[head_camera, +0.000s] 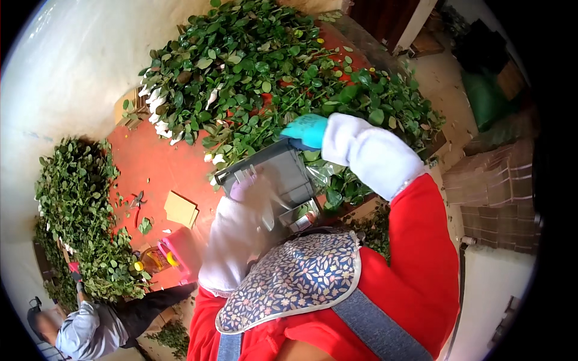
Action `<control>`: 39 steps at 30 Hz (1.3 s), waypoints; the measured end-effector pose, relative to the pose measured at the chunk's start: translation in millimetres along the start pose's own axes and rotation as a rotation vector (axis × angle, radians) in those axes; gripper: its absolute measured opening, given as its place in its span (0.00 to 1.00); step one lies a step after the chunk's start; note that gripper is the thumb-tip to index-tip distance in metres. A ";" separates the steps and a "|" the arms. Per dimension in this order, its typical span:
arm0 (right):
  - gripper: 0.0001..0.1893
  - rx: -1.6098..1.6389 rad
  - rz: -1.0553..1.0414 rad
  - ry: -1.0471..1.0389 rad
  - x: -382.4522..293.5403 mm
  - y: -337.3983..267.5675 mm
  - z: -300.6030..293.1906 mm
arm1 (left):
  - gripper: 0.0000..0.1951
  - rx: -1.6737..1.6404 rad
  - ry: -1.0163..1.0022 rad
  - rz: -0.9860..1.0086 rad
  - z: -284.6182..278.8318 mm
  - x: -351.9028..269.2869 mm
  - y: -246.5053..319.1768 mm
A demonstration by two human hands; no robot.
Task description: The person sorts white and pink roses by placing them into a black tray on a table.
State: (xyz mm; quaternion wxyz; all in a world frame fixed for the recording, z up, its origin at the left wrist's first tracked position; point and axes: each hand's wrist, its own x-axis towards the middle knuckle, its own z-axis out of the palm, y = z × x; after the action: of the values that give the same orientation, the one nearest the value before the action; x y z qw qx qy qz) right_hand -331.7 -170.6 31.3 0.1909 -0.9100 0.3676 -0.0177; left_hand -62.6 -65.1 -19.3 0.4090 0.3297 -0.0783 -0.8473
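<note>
My right hand, in a teal glove with a white sleeve cover, is at the far right corner of a grey plastic bin, its fingers partly hidden behind the rim. My left hand, in a lilac glove, is inside the bin's left side at a pale, blurred object; whether it grips this cannot be told. Leafy green stems, some with white-wrapped heads, lie heaped beyond the bin. A clear box with a small labelled container sits at the bin's near edge.
Pruning shears, tan cards, a pink plastic container and a bottle of yellow liquid lie on the red table. More stems lie left. A co-worker is at lower left; stacked cardboard stands right.
</note>
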 end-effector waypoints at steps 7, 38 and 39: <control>0.29 0.011 -0.076 0.158 -69.3 4.1 9.7 | 0.26 0.636 -0.160 0.005 50.1 -45.5 61.3; 0.31 -0.080 0.234 0.217 -53.3 -78.7 -12.7 | 0.24 2.082 -0.058 -0.137 96.5 12.7 65.5; 0.30 -0.159 0.272 0.161 -45.5 -86.6 -3.9 | 0.24 2.044 -0.071 -0.154 92.9 15.3 66.2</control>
State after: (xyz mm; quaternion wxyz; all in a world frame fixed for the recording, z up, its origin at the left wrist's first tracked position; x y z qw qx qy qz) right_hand -308.3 -84.3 71.1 0.0889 -0.8597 0.5017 -0.0353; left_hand -84.8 -132.4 71.3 -0.1255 0.4995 -0.7533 -0.4089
